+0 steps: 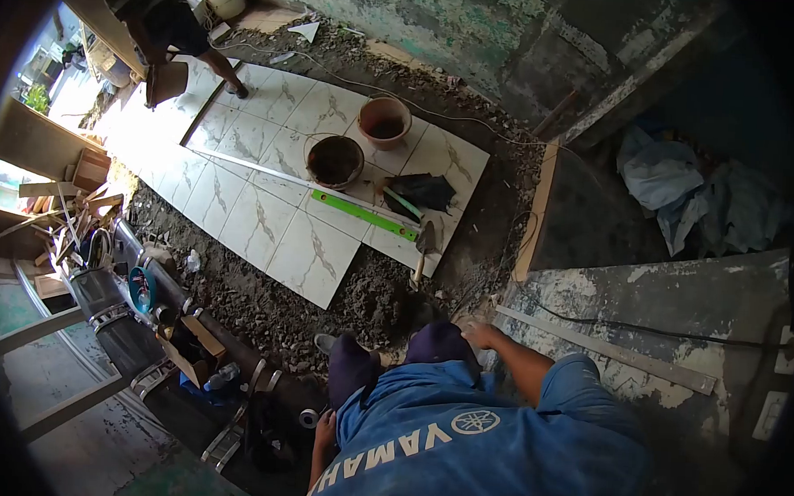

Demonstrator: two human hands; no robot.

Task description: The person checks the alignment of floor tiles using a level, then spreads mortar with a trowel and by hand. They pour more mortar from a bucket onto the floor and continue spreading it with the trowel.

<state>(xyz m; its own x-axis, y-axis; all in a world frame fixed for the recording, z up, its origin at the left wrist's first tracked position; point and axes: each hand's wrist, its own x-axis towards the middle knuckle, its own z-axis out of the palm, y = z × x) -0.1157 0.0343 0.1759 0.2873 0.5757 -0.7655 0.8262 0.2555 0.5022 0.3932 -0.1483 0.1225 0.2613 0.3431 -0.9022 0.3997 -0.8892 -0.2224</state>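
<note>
My right hand rests against my bent right knee, fingers stretched out and holding nothing. Low beside my left thigh is my left hand, its fingers mostly hidden. A small round white-rimmed item lies close by it. In front of my knees, a trowel leans at the edge of the marble-patterned floor tiles, handle towards me. A green spirit level lies along a long metal straightedge. Behind them are a dark bucket, a reddish-brown bucket and a crumpled black sheet.
Loose dark mortar surrounds the tiles. At upper left a person stands on the tiles, holding a container. Joined seats with a cardboard box stand left. Grey sacks lie beyond the doorway; a cable crosses the right wall.
</note>
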